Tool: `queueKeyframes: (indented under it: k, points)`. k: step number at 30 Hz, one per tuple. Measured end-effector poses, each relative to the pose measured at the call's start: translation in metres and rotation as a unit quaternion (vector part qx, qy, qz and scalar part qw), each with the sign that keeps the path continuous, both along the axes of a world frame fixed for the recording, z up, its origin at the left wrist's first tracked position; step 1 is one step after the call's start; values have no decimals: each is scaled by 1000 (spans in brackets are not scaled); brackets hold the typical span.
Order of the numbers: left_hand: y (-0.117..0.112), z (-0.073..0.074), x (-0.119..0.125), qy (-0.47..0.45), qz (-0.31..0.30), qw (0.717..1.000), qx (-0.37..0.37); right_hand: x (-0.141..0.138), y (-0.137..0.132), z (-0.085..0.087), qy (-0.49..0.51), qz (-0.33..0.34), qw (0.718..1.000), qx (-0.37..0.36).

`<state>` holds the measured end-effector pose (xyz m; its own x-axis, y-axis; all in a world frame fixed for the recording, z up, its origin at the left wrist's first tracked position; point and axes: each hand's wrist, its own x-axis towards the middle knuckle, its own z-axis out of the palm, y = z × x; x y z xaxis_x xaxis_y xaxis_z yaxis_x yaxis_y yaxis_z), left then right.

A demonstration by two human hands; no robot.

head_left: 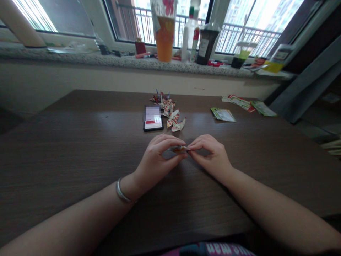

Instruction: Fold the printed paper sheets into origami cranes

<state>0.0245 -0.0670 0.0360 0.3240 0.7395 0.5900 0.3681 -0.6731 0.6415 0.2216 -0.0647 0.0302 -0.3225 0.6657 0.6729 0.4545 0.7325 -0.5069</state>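
Above the dark wooden table [87, 167], both my hands pinch one small folded piece of printed wrapper [179, 149]. My left hand [157, 156], with a silver bangle at its wrist, grips the piece between thumb and fingers from the left. The fingertips of my right hand [210, 153] close on its right end. Part of the piece is hidden by my fingers. Just beyond my hands lie several folded and crumpled red-and-white wrappers [173, 117], with a phone [153, 122] to their left, its screen lit.
Green-and-white packets [223, 115] lie toward the back right, with a red-and-white strip [241, 102] and another green packet [263, 108] beyond. On the granite windowsill [128, 63] stand a tall cup of orange drink [164, 39], bottles [188, 39] and a dark container [207, 44].
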Motion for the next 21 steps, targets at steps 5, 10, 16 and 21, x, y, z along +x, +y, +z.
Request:
queueKeyframes:
  k: [5, 10, 16, 21]
  points:
    - [1, 0, 0, -4, 1, 1000, 16, 0, -1, 1, -10, -4, 1000, 3]
    - [0, 0, 1, -23, -30, 999, -8, 0, -2, 1, -10, 10, 1000, 15]
    - [-1, 2, 3, -34, -59, 998, -3, -1, -3, 1, -12, 20, 1000, 6]
    - [0, 0, 2, -27, -45, 998, 33, -2, -2, 2, 13, 35, 999, -11]
